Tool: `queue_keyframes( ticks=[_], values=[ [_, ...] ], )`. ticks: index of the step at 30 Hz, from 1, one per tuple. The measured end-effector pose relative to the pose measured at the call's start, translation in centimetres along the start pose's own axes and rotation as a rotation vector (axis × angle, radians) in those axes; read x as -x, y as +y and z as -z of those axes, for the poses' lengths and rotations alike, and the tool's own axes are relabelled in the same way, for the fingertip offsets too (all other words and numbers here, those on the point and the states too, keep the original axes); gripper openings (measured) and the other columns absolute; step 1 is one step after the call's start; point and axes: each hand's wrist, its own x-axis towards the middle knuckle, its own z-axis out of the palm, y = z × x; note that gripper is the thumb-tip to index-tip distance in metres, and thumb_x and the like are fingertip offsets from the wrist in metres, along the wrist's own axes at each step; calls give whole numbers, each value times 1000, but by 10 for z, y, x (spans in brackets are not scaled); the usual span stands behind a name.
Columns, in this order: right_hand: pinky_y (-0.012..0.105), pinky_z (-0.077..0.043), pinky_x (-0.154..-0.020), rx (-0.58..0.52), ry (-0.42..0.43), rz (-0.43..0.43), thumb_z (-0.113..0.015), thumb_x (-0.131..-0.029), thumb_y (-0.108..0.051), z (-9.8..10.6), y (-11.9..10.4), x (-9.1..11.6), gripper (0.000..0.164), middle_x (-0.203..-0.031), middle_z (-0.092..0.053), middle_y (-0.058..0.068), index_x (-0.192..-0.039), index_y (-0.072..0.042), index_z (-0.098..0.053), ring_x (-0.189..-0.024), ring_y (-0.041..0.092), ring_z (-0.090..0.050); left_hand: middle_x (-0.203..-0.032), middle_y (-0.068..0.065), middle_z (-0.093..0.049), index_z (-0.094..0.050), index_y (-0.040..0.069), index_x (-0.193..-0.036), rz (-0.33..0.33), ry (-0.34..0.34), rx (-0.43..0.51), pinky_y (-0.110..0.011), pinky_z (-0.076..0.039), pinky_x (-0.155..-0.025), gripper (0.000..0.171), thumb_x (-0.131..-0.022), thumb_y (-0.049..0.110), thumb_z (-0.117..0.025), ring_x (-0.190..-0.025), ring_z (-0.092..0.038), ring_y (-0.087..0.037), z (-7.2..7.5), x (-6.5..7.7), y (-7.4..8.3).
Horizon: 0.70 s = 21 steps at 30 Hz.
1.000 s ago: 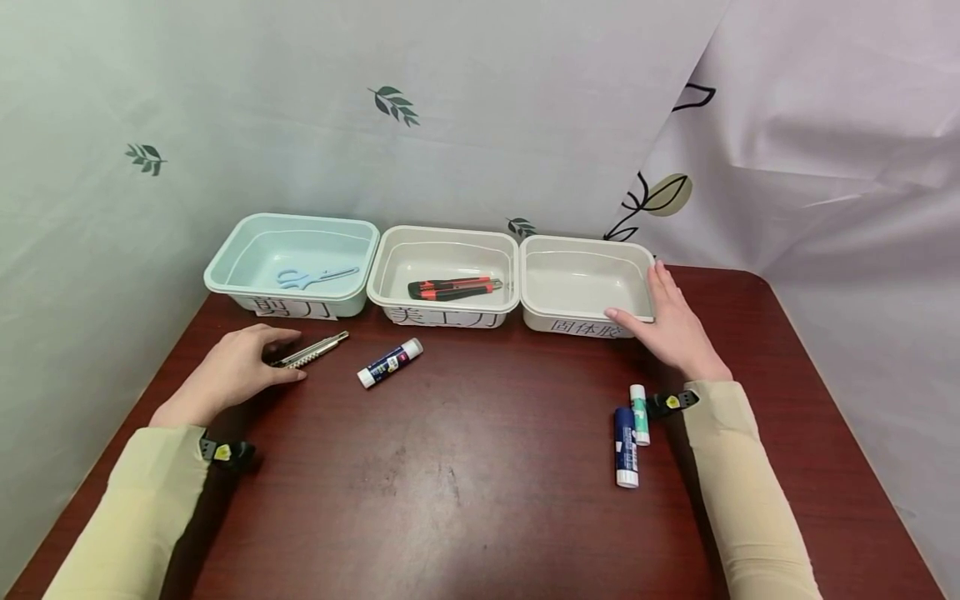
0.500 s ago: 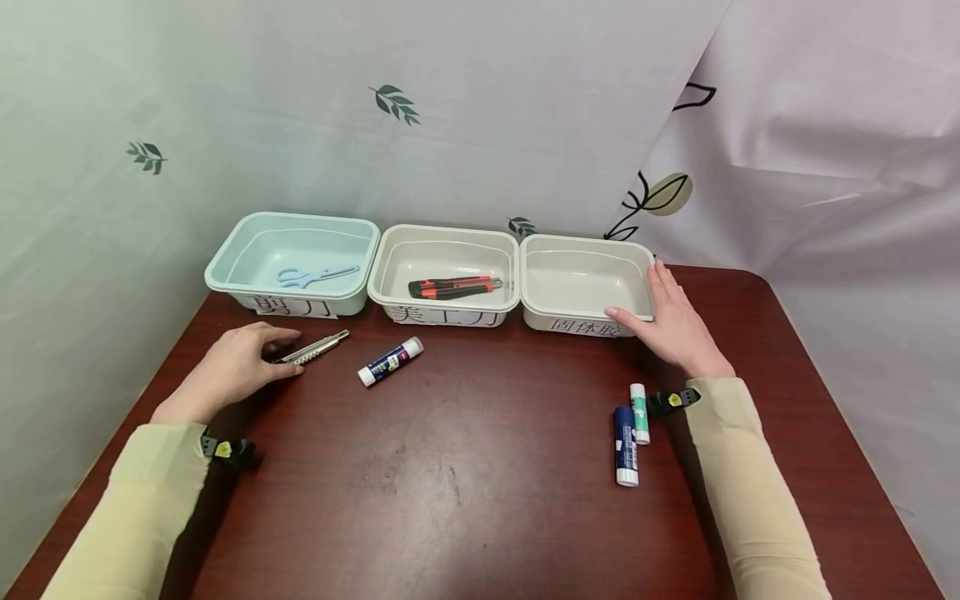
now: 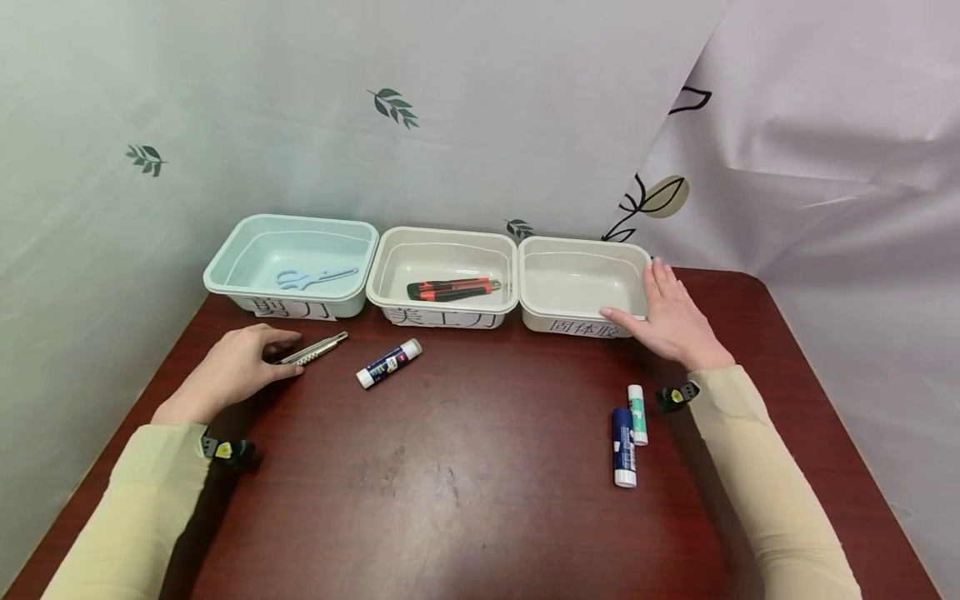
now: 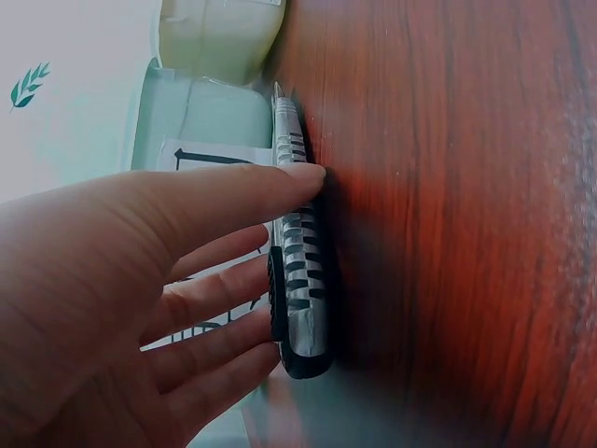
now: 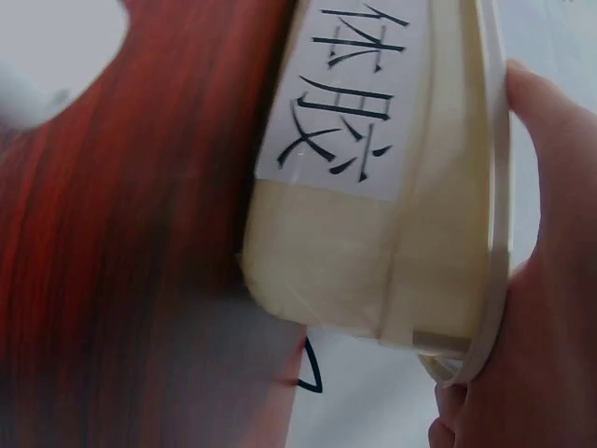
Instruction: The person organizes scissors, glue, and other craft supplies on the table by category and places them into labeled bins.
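Note:
My left hand (image 3: 236, 367) is over the handle of a silver utility knife (image 3: 318, 348) lying on the table. In the left wrist view, my thumb (image 4: 242, 191) crosses the knife's ridged near side, with the other fingertips along its far side by a black part. My right hand (image 3: 671, 321) rests at the right end of a cream box (image 3: 558, 318), fingers extended along the rim and thumb at the front edge. Two glue sticks, one navy (image 3: 623, 446) and one green and white (image 3: 637, 414), lie near the right wrist. Another glue stick (image 3: 389, 363) lies right of the knife.
A pale blue box (image 3: 240, 293) contains blue scissors (image 3: 315, 278). Beside it, a cream middle box (image 3: 382, 292) holds red-and-black utility knives (image 3: 450, 289). All three boxes stand in a row, with labels in front. A patterned sheet (image 3: 450, 125) hangs behind the table (image 3: 480, 517).
The left thumb has drawn slightly closer to the knife. My right forearm has shifted outward to the right, its hand still at the box. The boxes and tools stay in place.

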Motion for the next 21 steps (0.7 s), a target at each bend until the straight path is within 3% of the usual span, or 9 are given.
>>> queue_keyframes(
  ticks=[9,21],
  values=[
    [47,2,-122,-1,-8,-8,-47,-95,-72,-4,2,-1,111,-165,5,27,-158,9,-4,-153,35,8,-105,-18,-68,-70,-5,-122,11,-9,3,-52,-50,-80,48,-82,17,-83,-93,-65,-34,-1,-2,2],
    [47,1,-122,11,-6,-12,-47,-95,-73,-3,2,-2,112,-165,4,27,-157,10,-5,-153,36,7,-92,-7,-69,-77,2,-111,-18,4,-3,-45,-49,-72,29,-85,12,-80,-82,-65,-26,-5,-5,7]
  ],
)
